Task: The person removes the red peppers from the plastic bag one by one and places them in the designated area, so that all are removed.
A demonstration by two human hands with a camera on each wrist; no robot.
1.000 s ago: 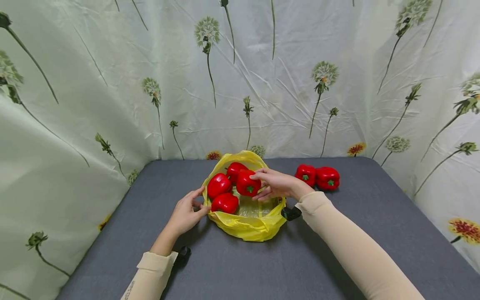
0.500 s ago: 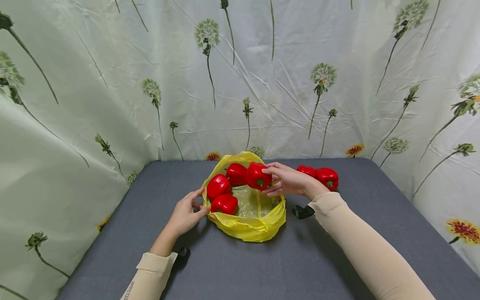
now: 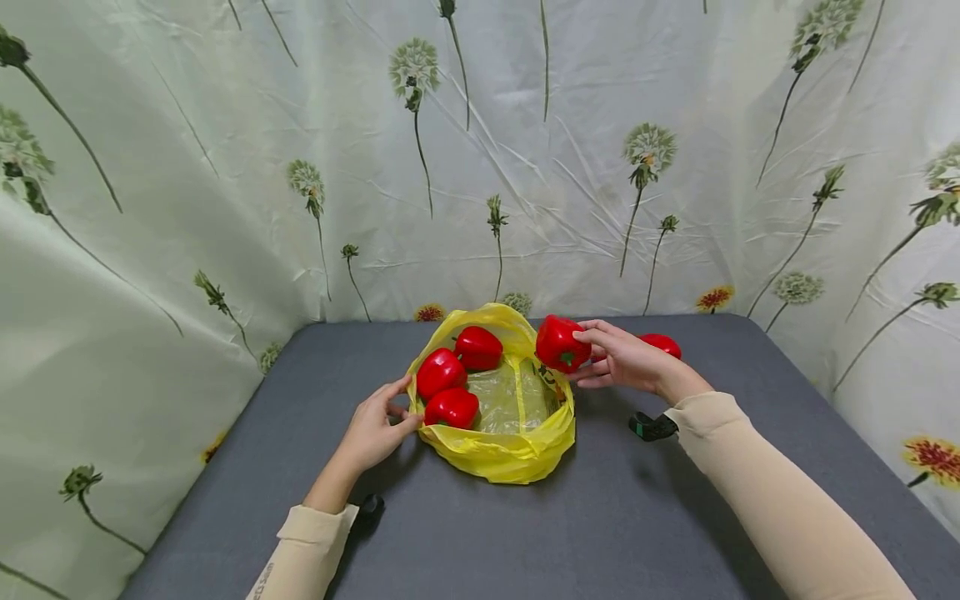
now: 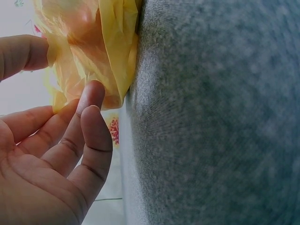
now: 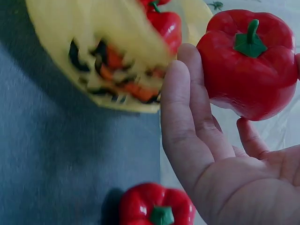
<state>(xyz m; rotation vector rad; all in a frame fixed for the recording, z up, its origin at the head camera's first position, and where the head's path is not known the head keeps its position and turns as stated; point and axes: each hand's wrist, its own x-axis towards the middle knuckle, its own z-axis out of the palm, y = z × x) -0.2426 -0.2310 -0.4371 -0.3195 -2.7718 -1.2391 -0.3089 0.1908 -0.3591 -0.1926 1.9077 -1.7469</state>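
Head view: a red pepper (image 3: 560, 342) is held by the right hand (image 3: 625, 362) just above the right rim of the yellow bag (image 3: 498, 454), its green stem turned toward the palm. The fingers (image 5: 185, 117) of that hand are curled around the pepper's side, as the right wrist view shows, with the thumb on the far side. The pepper looks smooth, glossy and rigid, probably light; a slippery skin is to be expected, so a hold around the broad shoulders near the stem is judged surer than a pinch on the stem itself. The bag is thin, soft plastic that would collapse without support; its left rim is pinched between thumb and fingers of the left hand (image 3: 372, 428), seen close in the left wrist view. Three more peppers (image 3: 450, 407) lie inside the bag at its left and back. Another pepper (image 3: 663, 342) rests on the grey tabletop (image 3: 600, 533) behind the right hand, partly hidden.
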